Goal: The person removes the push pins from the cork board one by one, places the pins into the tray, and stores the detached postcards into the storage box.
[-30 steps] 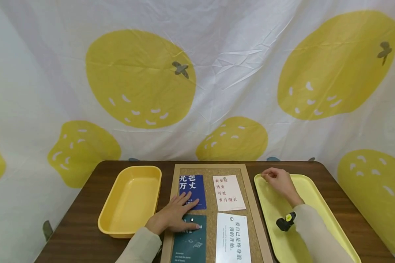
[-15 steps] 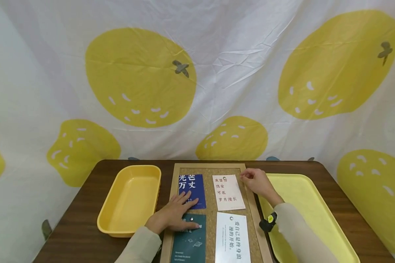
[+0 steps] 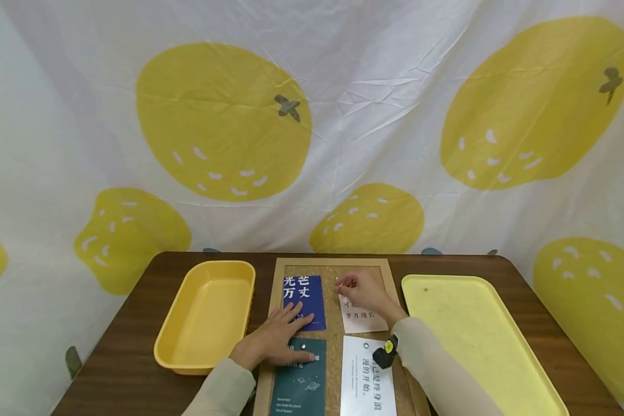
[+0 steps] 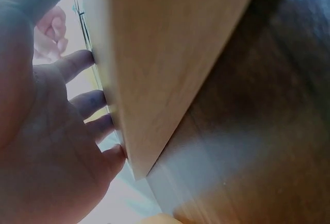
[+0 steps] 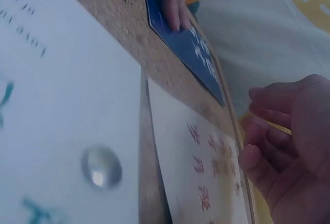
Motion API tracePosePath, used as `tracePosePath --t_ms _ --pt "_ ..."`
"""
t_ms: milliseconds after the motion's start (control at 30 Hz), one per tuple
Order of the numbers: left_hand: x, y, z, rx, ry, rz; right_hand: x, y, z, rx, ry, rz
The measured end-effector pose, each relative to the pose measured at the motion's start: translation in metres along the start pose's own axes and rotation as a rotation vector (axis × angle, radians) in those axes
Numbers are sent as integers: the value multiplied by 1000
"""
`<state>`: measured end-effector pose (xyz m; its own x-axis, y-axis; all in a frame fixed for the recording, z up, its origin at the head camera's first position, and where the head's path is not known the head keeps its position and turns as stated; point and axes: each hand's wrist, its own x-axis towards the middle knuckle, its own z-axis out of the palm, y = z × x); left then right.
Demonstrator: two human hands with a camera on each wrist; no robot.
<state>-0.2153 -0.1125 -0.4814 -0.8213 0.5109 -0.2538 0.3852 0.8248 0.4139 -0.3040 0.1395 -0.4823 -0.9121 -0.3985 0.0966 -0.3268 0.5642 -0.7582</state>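
Observation:
My left hand rests with spread fingers on a blue card and the top of a dark green card, both on a framed corkboard. The left wrist view catches its palm and fingertips along the board's wooden edge. Above a white card with red writing, my right hand holds its thumb and fingertips together. They pinch what looks like a thumbtack, mostly hidden. A silver thumbtack sits in the white card with teal writing. Another thumbtack is in the green card.
A yellow-orange bin stands left of the board on the dark wooden table. To the right lies a pale yellow tray with one small dark mark. Behind hangs a white cloth printed with lemons.
My right hand has moved left from the yellow tray, over the board's right edge, to above the card with red writing, fingertips still pinched. My left hand has stayed in place.

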Motion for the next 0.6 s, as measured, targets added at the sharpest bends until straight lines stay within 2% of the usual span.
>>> tracePosePath --t_ms 133,300,600 --pt "0 0 0 -2 0 -2 7 -6 11 9 -40 -15" --pt "1 -2 2 2 -1 4 13 -10 19 16 -46 -48" --pt "2 -5 2 6 3 21 21 -6 26 37 -24 2"
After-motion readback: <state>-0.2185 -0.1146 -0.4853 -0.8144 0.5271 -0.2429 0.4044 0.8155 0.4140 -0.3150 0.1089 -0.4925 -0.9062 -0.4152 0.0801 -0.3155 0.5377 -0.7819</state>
